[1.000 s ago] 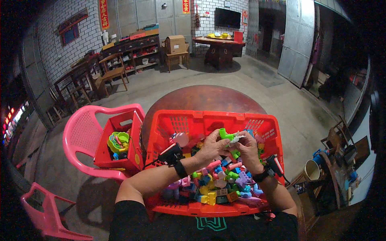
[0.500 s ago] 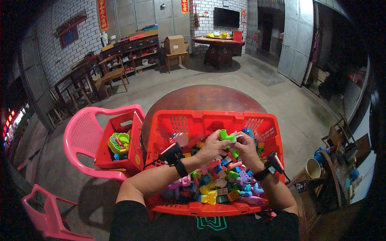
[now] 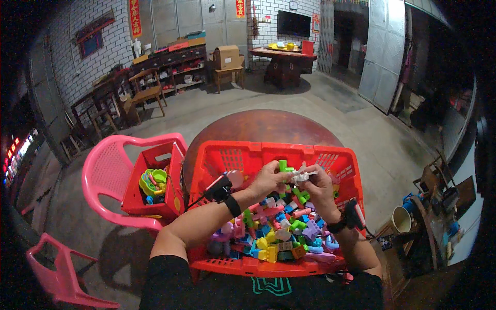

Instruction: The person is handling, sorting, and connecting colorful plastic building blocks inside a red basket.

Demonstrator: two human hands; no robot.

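My left hand [image 3: 271,179] is closed on a bright green bent toy block, perhaps a pipe piece [image 3: 283,165], above the far half of a red plastic basket [image 3: 232,266]. Close beside it, my right hand [image 3: 320,190] pinches a crumpled white tissue-like piece [image 3: 300,176]. This white piece lies against the green block's right end, and the fingertips of both hands nearly meet there. Below the hands, many coloured toy blocks [image 3: 272,253] fill the basket. Straps with small devices sit on both wrists.
The basket stands on a round wooden table [image 3: 258,121]. At the left, a pink plastic chair [image 3: 106,165] holds a red box [image 3: 155,209] with green and yellow toys [image 3: 153,181]. A second pink chair [image 3: 59,268] stands lower left. A pale bucket [image 3: 401,219] is at the right.
The white piece has spread out and now covers the green block's right end. Both hands stay close together, and the left hand has shifted slightly left.
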